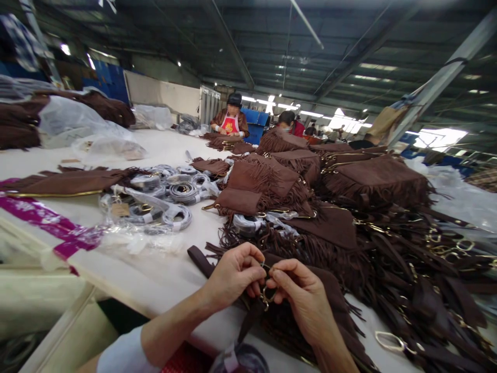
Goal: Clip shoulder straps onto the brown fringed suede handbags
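Observation:
My left hand [236, 272] and my right hand [305, 292] meet close together at the front of the table, fingertips pinched. Between them is a gold-coloured metal clasp [267, 295] with a ring, joined to a dark brown strap [250, 318] that hangs below. Both hands grip this hardware; the fingers hide part of it. Under and behind my hands lies a dark brown fringed bag [330, 290]. Its strap end [200, 259] sticks out to the left. A wrapped, round bundle [240, 360] sits at the bottom edge.
Coiled straps in clear plastic [182, 191] lie left of a heap of brown fringed bags [267, 178]. Loose straps with gold buckles [427, 290] are piled at right. One bag [73, 181] lies far left. Across the white table [155, 147] sits a person in an apron [231, 124].

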`<state>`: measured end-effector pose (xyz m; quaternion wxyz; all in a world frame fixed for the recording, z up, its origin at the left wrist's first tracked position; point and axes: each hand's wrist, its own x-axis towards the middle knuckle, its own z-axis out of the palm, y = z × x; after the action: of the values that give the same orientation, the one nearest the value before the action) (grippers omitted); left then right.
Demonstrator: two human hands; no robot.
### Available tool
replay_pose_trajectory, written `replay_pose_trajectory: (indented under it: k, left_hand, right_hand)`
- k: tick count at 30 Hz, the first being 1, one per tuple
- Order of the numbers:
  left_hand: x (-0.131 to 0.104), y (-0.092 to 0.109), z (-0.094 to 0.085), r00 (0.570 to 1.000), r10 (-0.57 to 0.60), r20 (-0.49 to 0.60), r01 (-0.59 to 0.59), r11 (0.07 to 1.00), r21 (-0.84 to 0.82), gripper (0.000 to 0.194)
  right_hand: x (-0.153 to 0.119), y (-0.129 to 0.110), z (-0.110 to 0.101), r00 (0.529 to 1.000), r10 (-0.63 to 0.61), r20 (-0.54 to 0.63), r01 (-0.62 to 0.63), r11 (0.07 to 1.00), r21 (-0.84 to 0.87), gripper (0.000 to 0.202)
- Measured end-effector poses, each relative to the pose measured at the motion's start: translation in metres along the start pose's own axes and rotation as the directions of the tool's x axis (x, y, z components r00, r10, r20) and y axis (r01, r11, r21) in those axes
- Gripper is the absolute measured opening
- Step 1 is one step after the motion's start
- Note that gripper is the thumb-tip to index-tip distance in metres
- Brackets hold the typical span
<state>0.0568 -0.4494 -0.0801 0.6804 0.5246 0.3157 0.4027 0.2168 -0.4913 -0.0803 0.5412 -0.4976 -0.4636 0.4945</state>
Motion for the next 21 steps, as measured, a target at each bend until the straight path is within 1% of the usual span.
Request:
replay_pose_trajectory:
  k: [3,6,9,12,15,18,21]
  left_hand:
    - [-0.003,0.001,0.002,1.0,-0.003,0.002,0.002,0.997,0.079,0.015]
    - [-0.007,0.004,0.004,0.998,0.054,-0.026,-0.047,0.977,0.21,0.013]
    - [-0.01,0.007,0.006,0.988,0.149,-0.033,-0.126,0.919,0.374,0.014]
    - [-0.011,0.009,0.007,0.972,0.235,-0.008,-0.199,0.838,0.507,0.016]
    - [-0.013,0.009,0.008,0.958,0.285,0.035,-0.254,0.782,0.569,0.018]
    - [-0.014,0.009,0.009,0.943,0.326,0.062,-0.297,0.743,0.6,0.017]
    - [-0.015,0.008,0.009,0.935,0.348,0.076,-0.316,0.712,0.628,0.017]
  right_hand:
    - [0.0,0.002,-0.003,1.0,-0.006,0.012,0.006,1.0,-0.007,0.024]
    - [-0.001,0.003,-0.003,1.0,-0.017,0.012,0.017,1.0,-0.015,0.022]
    - [-0.002,0.004,-0.001,0.999,-0.043,0.005,0.043,0.999,-0.034,0.019]
    - [-0.003,0.004,0.001,0.997,-0.084,-0.002,0.083,0.996,-0.04,0.015]
    - [-0.003,0.004,0.001,0.994,-0.11,0.006,0.11,0.993,-0.051,0.011]
    - [-0.004,0.004,0.0,0.992,-0.118,0.049,0.121,0.99,-0.068,0.009]
    - [-0.004,0.005,-0.002,0.988,-0.128,0.086,0.137,0.985,-0.101,0.008]
